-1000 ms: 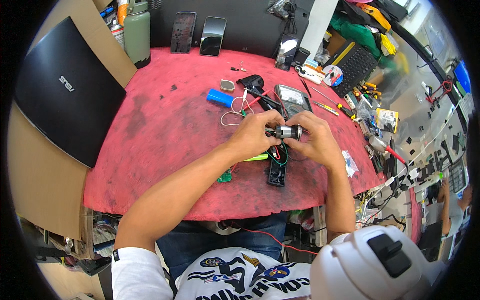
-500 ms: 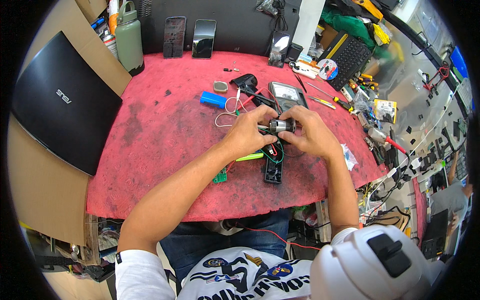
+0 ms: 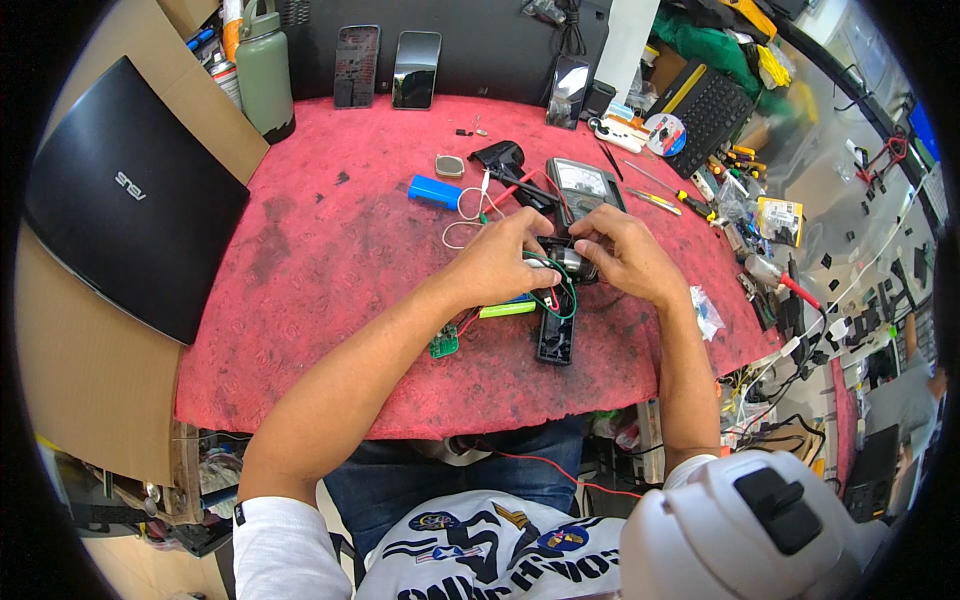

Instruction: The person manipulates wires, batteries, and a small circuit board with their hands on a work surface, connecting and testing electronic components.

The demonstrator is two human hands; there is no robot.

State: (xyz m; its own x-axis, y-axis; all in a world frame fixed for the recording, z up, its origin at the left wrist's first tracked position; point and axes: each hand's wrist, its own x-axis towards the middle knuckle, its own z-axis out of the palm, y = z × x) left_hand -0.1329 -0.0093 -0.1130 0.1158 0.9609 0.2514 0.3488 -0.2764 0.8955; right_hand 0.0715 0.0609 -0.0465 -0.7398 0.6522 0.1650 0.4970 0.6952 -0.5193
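Note:
A small silver motor point(image 3: 571, 262) sits low over the upper part of a long black plastic housing point(image 3: 555, 338). My right hand point(image 3: 632, 258) grips it from the right, thumb and fingers bent around its end. On the other side, my left hand point(image 3: 498, 258) is curled with its thumb among the wires by the motor; what lies under the fingertips is partly hidden. A green wire point(image 3: 573, 300) loops down over the housing. Left of the housing are a lime-green cylindrical cell point(image 3: 508, 310) and a green circuit board point(image 3: 444, 342) with red wires.
Beyond my hands lie an analog multimeter point(image 3: 583, 180), a blue battery pack point(image 3: 434, 192), a black plastic shell point(image 3: 500, 158) and a small metal-rimmed piece point(image 3: 450, 165). A screwdriver point(image 3: 695, 205) and tweezers point(image 3: 611, 160) are at right. A black laptop lid point(image 3: 130, 200) stands left, a green bottle point(image 3: 264, 75) behind.
The motor has been lowered and turned into the housing's upper part. My left thumb has shifted from it toward the wires. The whole view has shifted slightly.

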